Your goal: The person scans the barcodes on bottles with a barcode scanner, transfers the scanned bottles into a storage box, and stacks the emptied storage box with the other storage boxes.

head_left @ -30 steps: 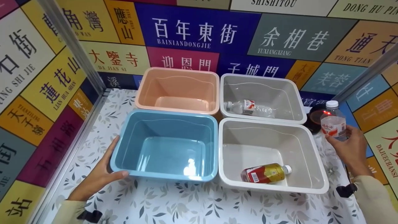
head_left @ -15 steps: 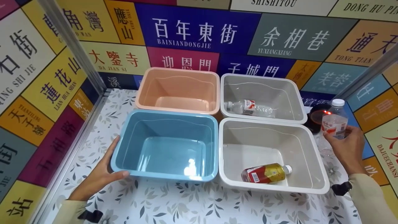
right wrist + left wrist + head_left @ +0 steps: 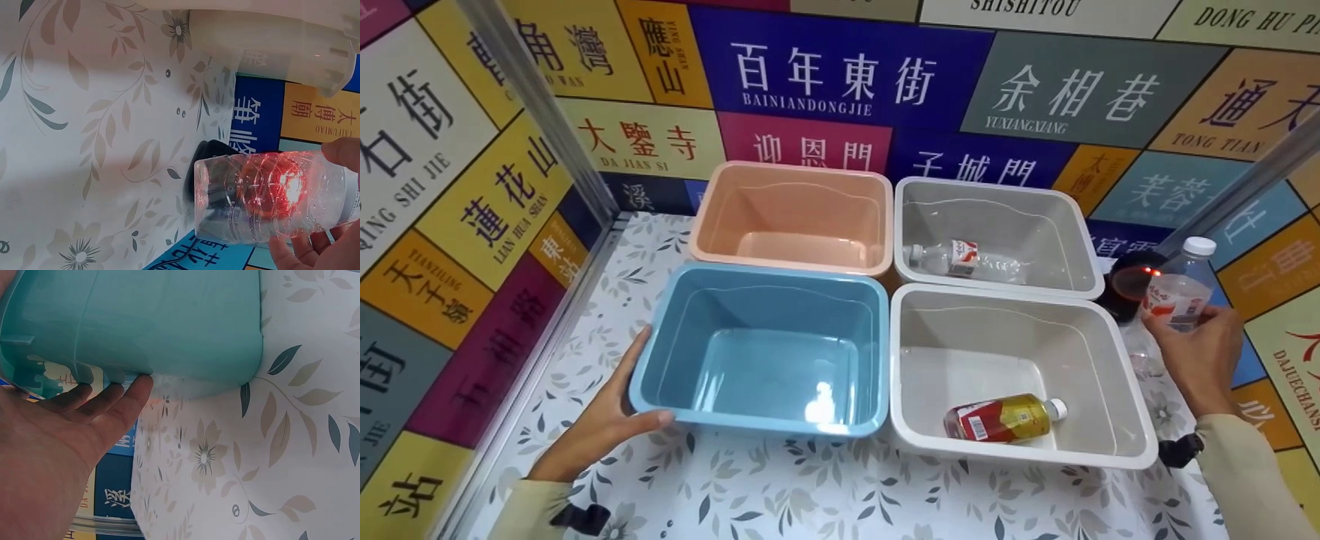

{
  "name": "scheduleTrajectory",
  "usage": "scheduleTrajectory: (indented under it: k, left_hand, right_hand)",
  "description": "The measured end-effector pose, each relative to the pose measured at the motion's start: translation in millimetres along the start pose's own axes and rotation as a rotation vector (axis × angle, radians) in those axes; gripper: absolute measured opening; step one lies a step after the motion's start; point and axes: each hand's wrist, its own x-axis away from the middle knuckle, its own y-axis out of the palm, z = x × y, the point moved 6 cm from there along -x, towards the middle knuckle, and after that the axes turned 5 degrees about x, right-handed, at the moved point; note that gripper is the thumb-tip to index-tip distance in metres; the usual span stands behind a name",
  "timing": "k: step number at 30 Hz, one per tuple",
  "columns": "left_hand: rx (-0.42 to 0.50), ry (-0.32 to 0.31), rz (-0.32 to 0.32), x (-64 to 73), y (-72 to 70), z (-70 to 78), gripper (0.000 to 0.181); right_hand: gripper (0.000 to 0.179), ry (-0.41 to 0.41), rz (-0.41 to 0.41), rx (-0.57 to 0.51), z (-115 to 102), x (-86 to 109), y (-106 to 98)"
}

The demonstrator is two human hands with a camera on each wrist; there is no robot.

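Beside the off-white bin, my right hand [image 3: 1204,360] grips a clear plastic bottle [image 3: 1179,296] with a white cap and a red-and-white label. The bottle stands nearly upright in the head view. Its ribbed lower part, in the right wrist view, overlaps a dark device [image 3: 1119,300], whose red light glows through the plastic. My left hand [image 3: 600,420] touches the left front corner of the blue bin [image 3: 761,429]. Its thumb lies at the front rim, and its extended fingers [image 3: 132,402] rest against the outer wall.
An off-white bin [image 3: 1020,452] holds a red-and-yellow labelled drink bottle [image 3: 1001,418]. Behind it, a grey bin [image 3: 997,191] holds another clear bottle [image 3: 964,259]. A peach bin [image 3: 791,251] stands behind the blue one. Printed wall panels [image 3: 847,67] enclose the leaf-patterned tabletop [image 3: 780,495].
My right hand has moved the clear bottle slightly to the right beside the dark device. The left hand keeps its place at the blue bin; the head view has shifted a little.
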Motion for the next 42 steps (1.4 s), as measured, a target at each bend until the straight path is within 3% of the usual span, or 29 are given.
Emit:
scheduleTrajectory:
  k: [24,42]
  left_hand:
    - [0.010,0.029,-0.004,0.3,-0.2,1.4,0.119]
    - [0.009,-0.002,0.001,0.8,0.2,-0.2,0.118]
  right_hand:
    - [0.077,0.035,0.025,-0.027,-5,1.2,11]
    - [0.074,0.025,0.065,-0.051,-5,1.2,25]
